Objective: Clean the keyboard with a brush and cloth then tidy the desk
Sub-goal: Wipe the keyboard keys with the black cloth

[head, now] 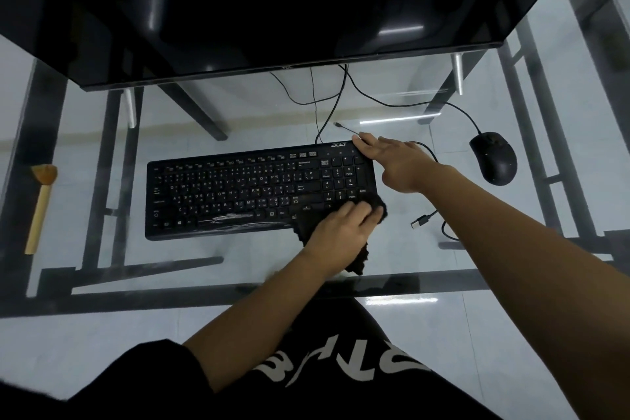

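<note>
Keyboard wiping is the step I judge to be in hand on my glass desk (pixel 204 249), below the dark monitor (pixel 272 3): the Acer keyboard (pixel 238 194) lies mid-desk, its long axis running left to right with the right end angled slightly away from me, key rows facing me and the logo at the far right corner. My right hand (pixel 392 157) lies flat on that far right corner, fingers straight and close together, steadying it. My left hand (pixel 341 232) has its fingers curled over a bunched black cloth (pixel 359 261), pressing it on the near right corner by the number pad. Next I'd sweep leftward toward the whitish smears along the front row (light pressure, so the keys don't snag). A black mouse (pixel 494 158) sits well to the right, the wooden-handled brush (pixel 41 208) lies at the far left, and a loose USB plug (pixel 420 222) rests just right of the keyboard.
</note>
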